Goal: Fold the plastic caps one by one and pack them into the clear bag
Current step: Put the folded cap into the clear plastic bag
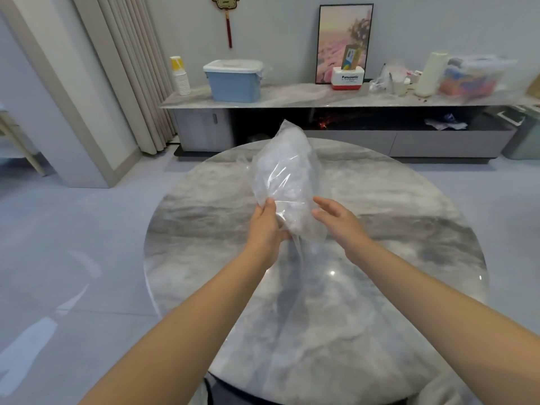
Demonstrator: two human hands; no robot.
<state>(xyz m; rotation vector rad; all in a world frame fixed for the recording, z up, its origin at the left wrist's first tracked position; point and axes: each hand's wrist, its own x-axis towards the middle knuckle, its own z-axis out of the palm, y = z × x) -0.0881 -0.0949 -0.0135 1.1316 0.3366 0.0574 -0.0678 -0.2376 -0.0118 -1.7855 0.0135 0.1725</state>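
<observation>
The clear bag (285, 173) is held up above the round marble table (380, 258), bulging with whitish crumpled plastic caps inside. My left hand (266, 229) grips the bag's lower left edge, thumb on the front and fingers curled behind it. My right hand (339, 220) is just to the bag's right, fingers straight and spread, its fingertips at the bag's side; I cannot tell whether they touch it. No loose caps show on the table.
Behind the table runs a long low cabinet (292, 97) carrying a blue lidded bin (235, 80), stacked paper cups (179, 76), a framed picture (344, 42), a white and red box (347, 78) and plastic clutter. Curtains (134, 68) hang at the left.
</observation>
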